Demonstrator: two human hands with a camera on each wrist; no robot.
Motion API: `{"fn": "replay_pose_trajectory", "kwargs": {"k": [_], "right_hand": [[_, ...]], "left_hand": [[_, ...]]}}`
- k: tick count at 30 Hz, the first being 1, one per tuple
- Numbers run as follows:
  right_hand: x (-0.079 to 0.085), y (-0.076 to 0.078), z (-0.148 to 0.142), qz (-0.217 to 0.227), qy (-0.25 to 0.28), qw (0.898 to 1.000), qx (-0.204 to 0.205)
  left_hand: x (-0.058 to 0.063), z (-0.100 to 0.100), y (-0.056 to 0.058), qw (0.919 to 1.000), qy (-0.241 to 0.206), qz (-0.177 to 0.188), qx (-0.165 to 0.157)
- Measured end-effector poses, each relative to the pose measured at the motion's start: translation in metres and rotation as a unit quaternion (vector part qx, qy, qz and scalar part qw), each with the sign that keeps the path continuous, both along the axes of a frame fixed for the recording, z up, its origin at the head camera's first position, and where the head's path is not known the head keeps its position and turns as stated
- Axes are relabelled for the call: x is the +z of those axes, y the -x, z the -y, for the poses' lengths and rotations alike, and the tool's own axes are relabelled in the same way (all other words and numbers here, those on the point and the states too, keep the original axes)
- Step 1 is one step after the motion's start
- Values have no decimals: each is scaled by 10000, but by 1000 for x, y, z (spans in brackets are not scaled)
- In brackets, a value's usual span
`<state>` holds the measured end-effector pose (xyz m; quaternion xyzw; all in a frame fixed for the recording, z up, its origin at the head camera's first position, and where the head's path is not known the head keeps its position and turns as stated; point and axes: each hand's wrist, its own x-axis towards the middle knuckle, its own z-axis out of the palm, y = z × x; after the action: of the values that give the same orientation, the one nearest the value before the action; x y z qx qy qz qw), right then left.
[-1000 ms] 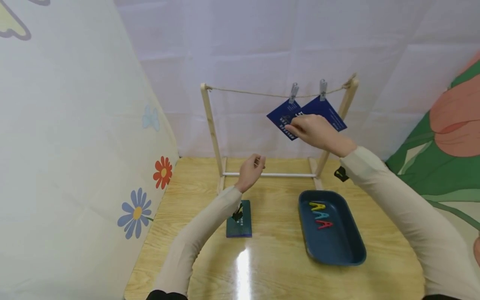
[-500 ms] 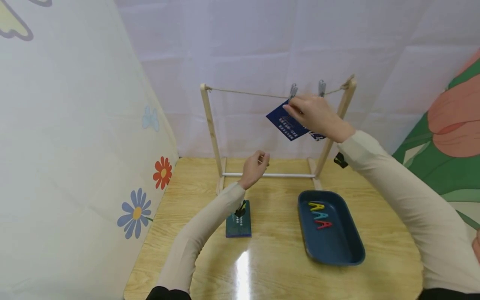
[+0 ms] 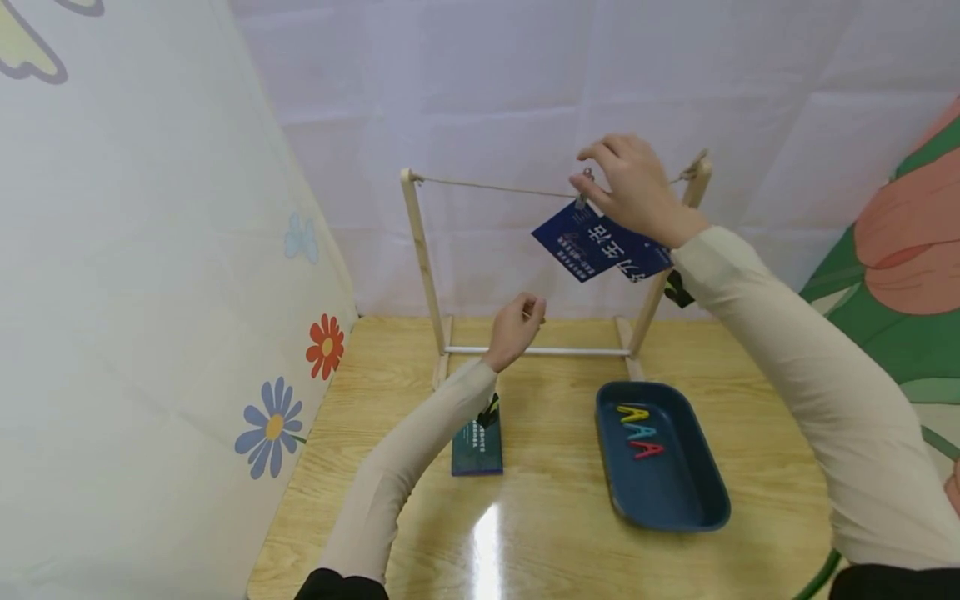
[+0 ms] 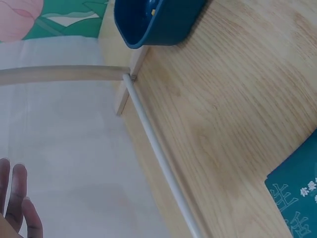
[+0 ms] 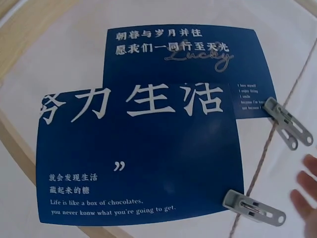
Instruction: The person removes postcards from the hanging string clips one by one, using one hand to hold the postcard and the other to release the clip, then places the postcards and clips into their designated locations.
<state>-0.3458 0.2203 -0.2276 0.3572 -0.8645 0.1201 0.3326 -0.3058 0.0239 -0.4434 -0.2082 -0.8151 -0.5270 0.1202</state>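
Observation:
Two blue cards with white print hang by one corner from a cord, overlapping each other. The "Lucky" card [image 5: 188, 69] is held by one grey clothespin [image 5: 290, 124]. Over part of it lies the card with large white characters [image 5: 143, 144], held by a second clothespin [image 5: 255, 208]. My right hand [image 3: 637, 187] hovers at the left clothespin in the head view, thumb and fingers spread on either side of its top; in the right wrist view its fingertips are apart from both pins. Loosely curled, my left hand [image 3: 516, 332] hangs lower down in front of the frame, holding nothing.
The cord [image 3: 495, 189] spans a wooden frame [image 3: 422, 250] with a white crossbar [image 3: 577, 351]. A blue tray [image 3: 667, 500] at right holds three letter A shapes, yellow, blue and red. A dark green card stack [image 3: 477, 458] lies under the left forearm.
My right hand has risen from in front of the cards to the left clothespin, and its fingers have spread. My left hand has drifted slightly right and up. Both cards still hang.

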Motion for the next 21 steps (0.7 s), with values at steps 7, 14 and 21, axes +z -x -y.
{"fn": "replay_pose_trajectory", "kwargs": {"k": [7, 14, 21], "right_hand": [[4, 8, -1, 1081, -491, 9906, -686], [4, 11, 0, 1183, -431, 9901, -623], [5, 8, 2, 1241, -464, 9878, -820]], "left_hand": [[10, -6, 2, 9997, 140, -135, 137], [20, -14, 2, 9987, 293, -114, 406], [23, -20, 0, 9991, 197, 153, 344]]}}
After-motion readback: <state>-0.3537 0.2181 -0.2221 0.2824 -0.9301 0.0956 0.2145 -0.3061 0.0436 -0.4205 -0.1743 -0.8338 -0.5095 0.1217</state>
